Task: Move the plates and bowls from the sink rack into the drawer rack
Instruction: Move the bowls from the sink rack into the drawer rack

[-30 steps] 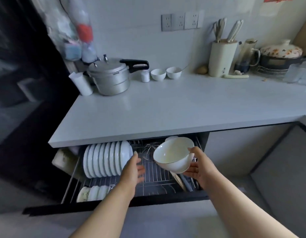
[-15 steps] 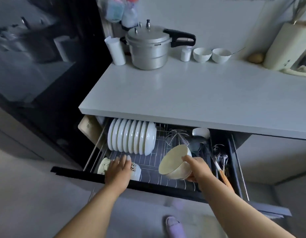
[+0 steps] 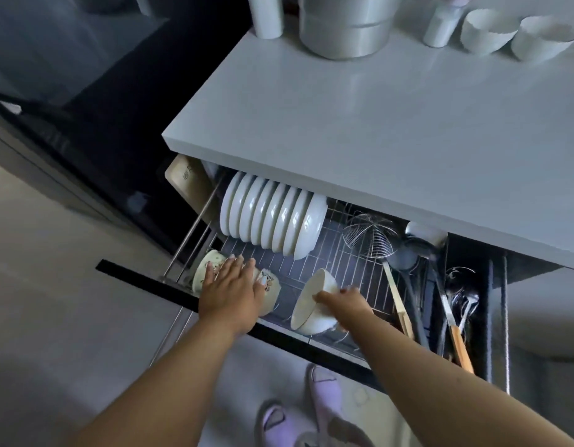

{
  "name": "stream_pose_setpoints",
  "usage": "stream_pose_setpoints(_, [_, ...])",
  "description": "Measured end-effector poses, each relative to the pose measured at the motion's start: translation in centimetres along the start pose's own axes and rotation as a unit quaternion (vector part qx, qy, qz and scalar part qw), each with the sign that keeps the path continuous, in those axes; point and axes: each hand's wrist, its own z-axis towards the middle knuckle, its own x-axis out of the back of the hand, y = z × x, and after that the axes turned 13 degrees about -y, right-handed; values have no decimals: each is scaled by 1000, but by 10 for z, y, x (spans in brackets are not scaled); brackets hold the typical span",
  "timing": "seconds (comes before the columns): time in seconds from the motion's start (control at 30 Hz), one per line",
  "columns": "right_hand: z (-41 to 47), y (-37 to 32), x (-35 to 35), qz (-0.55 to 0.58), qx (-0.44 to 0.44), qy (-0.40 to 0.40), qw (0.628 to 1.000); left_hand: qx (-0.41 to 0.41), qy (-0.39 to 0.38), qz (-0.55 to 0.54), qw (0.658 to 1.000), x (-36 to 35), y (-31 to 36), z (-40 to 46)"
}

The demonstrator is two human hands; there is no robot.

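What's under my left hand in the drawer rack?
The left hand lies flat on a row of patterned bowls standing on edge in the drawer rack. It covers the middle bowls, so their count is unclear.
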Motion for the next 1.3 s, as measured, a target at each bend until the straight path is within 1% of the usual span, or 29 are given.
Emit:
stream_pose_setpoints(0.2, [20, -6, -17, -62, -38, 2, 997, -10, 27, -15, 999, -2, 0, 1])
stream_pose_setpoints(0.53, [39, -27, -52, -126, -48, -20, 991, -27, 57, -29, 998, -4, -2, 1])
stream_pose_setpoints(0.7, [49, -36, -68, -128, -48, -12, 990, -29, 66, -27, 997, -4, -2, 2])
stream_pose_setpoints(0.87, [53, -39, -76, -108, -38, -15, 993, -39, 70, -34, 996, -6, -4, 4])
stream_pose_setpoints(1.13, [55, -36, -73, -103, -33, -39, 993, -51, 78, -35, 995, -6, -5, 3])
stream_pose_setpoints(1.3, [38, -40, -65, -101, -25, -43, 994, -52, 63, -39, 996, -4, -5, 2])
